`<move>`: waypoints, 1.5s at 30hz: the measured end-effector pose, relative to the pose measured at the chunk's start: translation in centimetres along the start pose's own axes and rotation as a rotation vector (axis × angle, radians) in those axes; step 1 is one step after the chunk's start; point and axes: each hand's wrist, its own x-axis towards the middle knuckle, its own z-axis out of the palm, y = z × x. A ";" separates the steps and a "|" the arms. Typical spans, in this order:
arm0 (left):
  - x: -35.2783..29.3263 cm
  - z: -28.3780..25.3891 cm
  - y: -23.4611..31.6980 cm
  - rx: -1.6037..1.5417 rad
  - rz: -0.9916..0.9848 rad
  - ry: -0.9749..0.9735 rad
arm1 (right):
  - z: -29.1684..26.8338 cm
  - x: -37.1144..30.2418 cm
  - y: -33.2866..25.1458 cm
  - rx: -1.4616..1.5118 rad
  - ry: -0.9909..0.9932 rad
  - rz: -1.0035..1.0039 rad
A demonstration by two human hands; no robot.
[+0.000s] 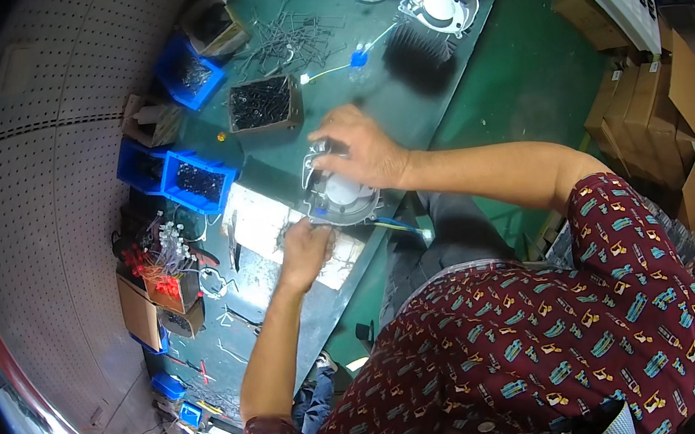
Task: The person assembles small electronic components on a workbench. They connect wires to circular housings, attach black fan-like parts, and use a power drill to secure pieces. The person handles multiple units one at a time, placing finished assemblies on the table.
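the round metal lamp housing (pixel 337 194) lies at the near edge of the green bench (pixel 403 109), your right hand (pixel 360 147) closed over its top and your left hand (pixel 304 251) pinching its lower rim, with a box of black screws (pixel 263 105) and blue bins (pixel 189 181) nearby.

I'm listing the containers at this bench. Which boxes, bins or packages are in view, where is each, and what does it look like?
Blue bins: left of the hands, open plastic, dark small parts inside.
Cardboard tray: beyond the left hand, square, brown, full of black screws.
Cardboard boxes: stacked on the floor at right, brown, some flaps open.
Red-sided box: bench's left edge, holding wires.
The right hand rests on a round metal housing.
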 end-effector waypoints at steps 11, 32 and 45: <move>-0.9 3.0 0.2 0.531 0.277 0.440 | -0.3 -0.1 -0.4 0.001 0.029 0.016; -0.3 3.5 -0.5 -1.015 -0.229 0.049 | -0.8 0.2 0.4 -0.010 0.029 -0.022; -1.3 -1.2 -0.7 -0.329 0.067 0.471 | -2.4 0.5 3.6 0.605 0.424 0.866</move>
